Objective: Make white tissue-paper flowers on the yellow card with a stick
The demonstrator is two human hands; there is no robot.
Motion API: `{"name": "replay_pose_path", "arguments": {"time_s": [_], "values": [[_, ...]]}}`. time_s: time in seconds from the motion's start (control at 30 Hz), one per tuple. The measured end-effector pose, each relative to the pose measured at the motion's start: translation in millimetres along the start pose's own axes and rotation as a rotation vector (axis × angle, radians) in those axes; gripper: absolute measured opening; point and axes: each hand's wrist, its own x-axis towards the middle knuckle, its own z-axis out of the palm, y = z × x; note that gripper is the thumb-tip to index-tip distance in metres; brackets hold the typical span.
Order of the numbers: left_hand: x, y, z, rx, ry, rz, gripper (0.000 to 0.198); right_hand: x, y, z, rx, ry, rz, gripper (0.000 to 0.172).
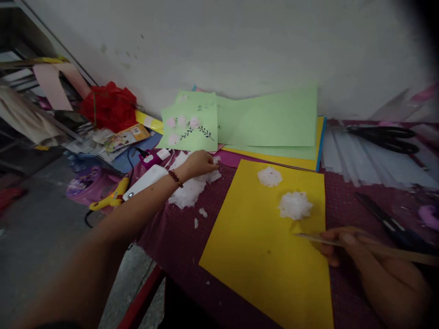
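My left hand reaches over a pile of white tissue-paper pieces, its fingers curled together; what lies between the fingertips is hidden. In my right hand, a thin pale stick with a pointed tip is gripped like a pen, the kind of tool unclear. Its tip hovers at or just above a yellow sheet; contact cannot be judged. Two ruffled white paper flowers lie on that sheet: one flower near the top edge, the other flower just beyond the stick's tip.
Against the wall lean green sheets, one green card decorated with pink blossoms and dark sprigs. Left are a yellow glue gun, a white power bank or phone and a purple bin. Scissors and a dark-handled cutter lie right.
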Motion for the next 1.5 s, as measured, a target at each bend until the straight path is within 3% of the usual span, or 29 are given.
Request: {"name": "replay_pose_path", "arguments": {"time_s": [0.07, 0.13, 0.3, 0.4, 0.57, 0.67, 0.8, 0.97, 1.17, 1.23, 1.37, 1.43, 1.5], "values": [[-4.8, 11.2, -1.4, -0.209, 0.027, 0.017, 0.025, -0.1, -10.5, 0.0, 0.024, 0.016, -0.029, 0.037], [-15.9, 28.4, -6.8, -0.425, 0.011, 0.044, 0.027, -0.5, -24.1, 0.9, 0.053, 0.026, -0.069, 0.038], [-54.8, 84.2, -9.2, -0.748, -0.197, 0.222, 0.032, -5.3, -43.5, 6.3, 0.219, 0.052, -0.169, 0.031], [-71.8, 115.5, 11.0, -0.756, -0.215, 0.348, 0.028, -12.0, -43.3, 11.0, 0.345, 0.034, -0.172, 0.026], [-83.5, 148.0, 58.7, -0.671, -0.045, 0.656, 0.022, -18.7, -45.2, 19.9, 0.531, -0.049, -0.091, 0.017], [-83.5, 152.1, 73.2, -0.715, -0.069, 0.692, 0.021, -18.2, -47.7, 23.0, 0.581, -0.074, -0.028, 0.016], [-80.6, 147.7, 70.6, -0.848, -0.202, 0.549, 0.023, -16.0, -45.8, 23.5, 0.573, -0.053, 0.0, 0.014], [-83.6, 149.7, 62.0, -1.138, -0.341, 0.322, 0.022, -16.2, -44.6, 24.4, 0.531, 0.017, -0.036, 0.01], [-78.8, 161.5, 63.4, -1.287, -0.544, 0.273, 0.021, -18.5, -52.1, 23.3, 0.375, 0.041, -0.162, 0.007], [-68.6, 158.9, 59.6, -1.35, -0.484, 0.242, 0.02, -16.9, -51.3, 18.4, 0.377, 0.051, -0.173, 0.002], [-41.9, 141.0, 56.1, -1.487, -0.307, 0.177, 0.019, -8.7, -40.4, 4.3, 0.473, 0.052, -0.142, 0.029], [-31.1, 129.8, 61.7, -1.502, -0.292, 0.162, 0.02, -4.6, -34.5, -1.7, 0.393, 0.076, -0.13, 0.037], [-24.2, 120.9, 70.3, -1.488, -0.312, 0.162, 0.018, -1.5, -31.7, -5.8, 0.24, 0.093, -0.128, 0.034]]}}
